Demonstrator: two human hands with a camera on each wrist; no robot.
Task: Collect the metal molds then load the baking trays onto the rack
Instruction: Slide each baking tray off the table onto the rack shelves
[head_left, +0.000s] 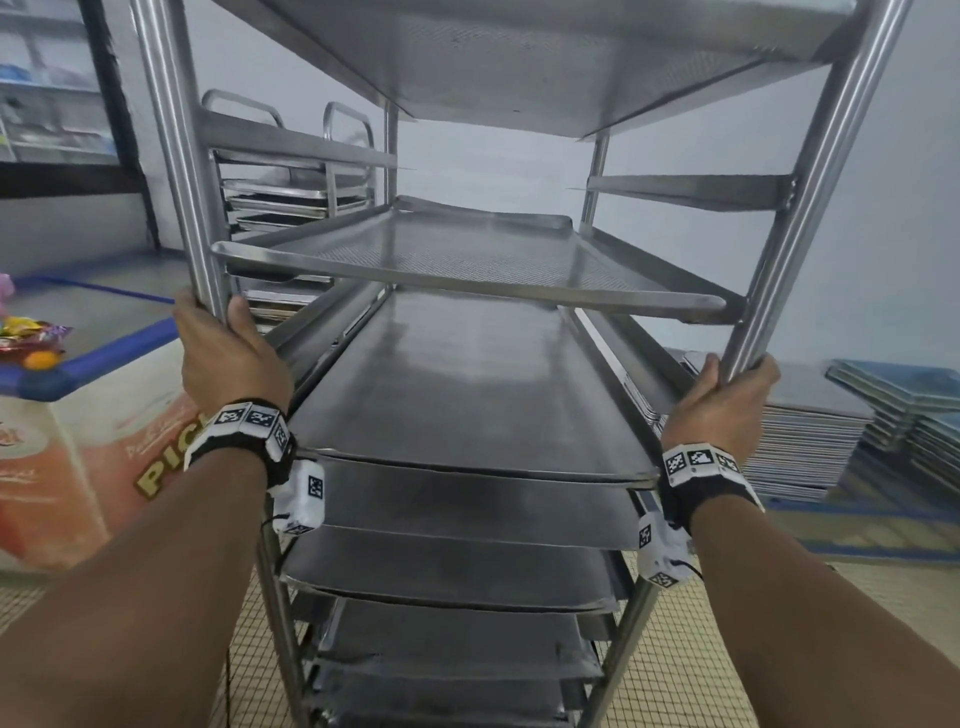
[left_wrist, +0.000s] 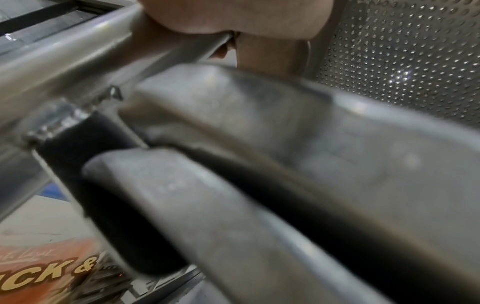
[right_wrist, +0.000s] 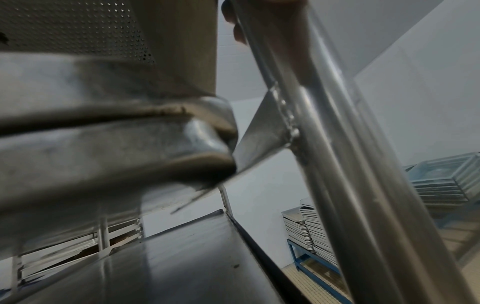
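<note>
The left hand (head_left: 228, 353) and the right hand (head_left: 727, 400) each wrap fingers around a post of the rack (head_left: 171, 130), full of baking trays (head_left: 467, 395).

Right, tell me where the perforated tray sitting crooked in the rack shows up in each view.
Head: the perforated tray lies mid-frame, skewed across the rack, above the solid trays.
Left wrist: its dotted underside fills the upper right corner.
Right wrist: its dotted underside fills the upper left corner.
Shared landmark: the rack's upright posts, one gripped by each hand.
</note>
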